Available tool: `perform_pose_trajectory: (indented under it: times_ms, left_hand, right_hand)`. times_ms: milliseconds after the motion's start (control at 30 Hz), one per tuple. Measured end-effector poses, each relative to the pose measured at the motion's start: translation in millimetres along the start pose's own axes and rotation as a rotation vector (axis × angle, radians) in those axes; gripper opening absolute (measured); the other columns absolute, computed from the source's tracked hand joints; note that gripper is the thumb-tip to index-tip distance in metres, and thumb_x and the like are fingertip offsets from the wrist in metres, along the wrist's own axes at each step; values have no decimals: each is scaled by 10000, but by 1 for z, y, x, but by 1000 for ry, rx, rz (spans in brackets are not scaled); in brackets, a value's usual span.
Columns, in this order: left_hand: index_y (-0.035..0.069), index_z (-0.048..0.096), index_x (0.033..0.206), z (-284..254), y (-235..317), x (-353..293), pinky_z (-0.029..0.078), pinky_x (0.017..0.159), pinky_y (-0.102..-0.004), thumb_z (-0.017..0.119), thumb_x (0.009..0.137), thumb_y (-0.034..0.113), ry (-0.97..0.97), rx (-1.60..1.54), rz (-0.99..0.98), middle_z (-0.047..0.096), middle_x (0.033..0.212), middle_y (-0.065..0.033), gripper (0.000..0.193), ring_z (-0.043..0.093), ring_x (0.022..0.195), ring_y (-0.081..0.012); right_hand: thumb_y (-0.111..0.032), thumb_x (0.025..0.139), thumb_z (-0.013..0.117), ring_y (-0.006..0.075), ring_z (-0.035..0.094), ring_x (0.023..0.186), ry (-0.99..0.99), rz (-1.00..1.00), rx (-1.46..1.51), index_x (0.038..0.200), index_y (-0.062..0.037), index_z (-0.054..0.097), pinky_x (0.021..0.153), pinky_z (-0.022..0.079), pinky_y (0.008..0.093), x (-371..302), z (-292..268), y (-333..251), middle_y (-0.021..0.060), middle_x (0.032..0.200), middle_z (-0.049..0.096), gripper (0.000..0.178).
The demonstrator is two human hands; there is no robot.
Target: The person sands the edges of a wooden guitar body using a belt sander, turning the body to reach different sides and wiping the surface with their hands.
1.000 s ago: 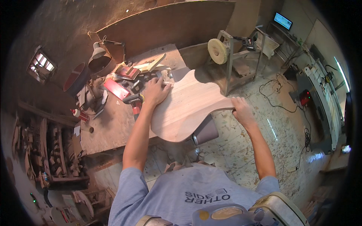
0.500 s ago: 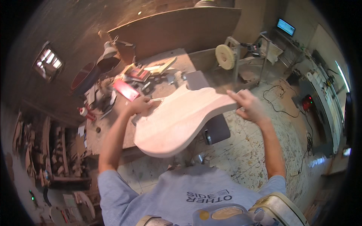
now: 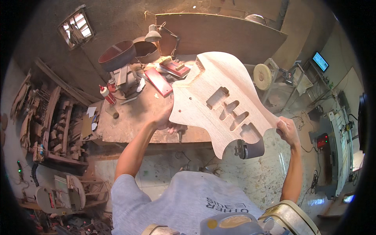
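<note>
1. In the head view, we see the electric guitar body (image 3: pixel 235 94) turned over: half a second ago its plain face was toward us, and now the face with the routed pockets (image 3: pixel 216 98) is.
2. The body sits at the centre, tilted, partly over the workbench (image 3: pixel 129 129) and reaching past its front edge; we cannot tell whether it touches the bench.
3. Our left hand (image 3: pixel 161 119), at the body's 8 o'clock, grips its edge, though the body hides part of that grip.
4. Our right hand (image 3: pixel 288 131), at 4 o'clock, is closed around a horn.
5. For the work in hand, we judge that the turn puts the pockets and two small round holes (image 3: pixel 190 98) open to view, with the plain face away from us.
6. Around the body, we find a red flat block (image 3: pixel 158 82) toward 9 to 10 o'clock, a desk lamp (image 3: pixel 152 35) past 10, a buffing wheel (image 3: pixel 262 76) toward 2 and a dark roller (image 3: pixel 254 149) at 5, partly covered.
</note>
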State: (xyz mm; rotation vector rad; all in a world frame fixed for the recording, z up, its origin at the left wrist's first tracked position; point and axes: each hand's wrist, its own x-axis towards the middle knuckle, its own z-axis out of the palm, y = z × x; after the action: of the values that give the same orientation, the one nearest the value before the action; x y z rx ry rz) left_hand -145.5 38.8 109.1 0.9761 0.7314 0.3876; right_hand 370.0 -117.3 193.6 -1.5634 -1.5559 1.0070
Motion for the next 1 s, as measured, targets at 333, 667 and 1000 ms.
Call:
perform_pose_trajectory:
  times_ms: [333,667,1000]
  left_hand:
    - [-5,536,1407,11,-4,26,621,534,-416,178,998,816,146,113,200,712,1029,-211,985,745,762,-297]
    - [-20,624,1332,100,38,37,505,938,-371,480,1071,610,373,311,393,677,1208,-126,697,627,1109,-211]
    - [-92,663,1037,126,27,103,453,851,-393,343,1096,638,531,505,650,648,910,-92,799,577,906,-210]
  right_hand:
    - [-547,983,699,23,380,519,155,52,55,948,-44,663,454,268,217,-36,19,17,-79,675,481,505]
    - [-618,918,740,20,397,502,290,78,94,1033,-32,687,426,287,213,-73,-7,45,-67,661,492,599]
    - [-632,897,749,24,423,508,420,54,92,1051,-12,708,427,310,213,-108,-52,60,-54,671,523,640]
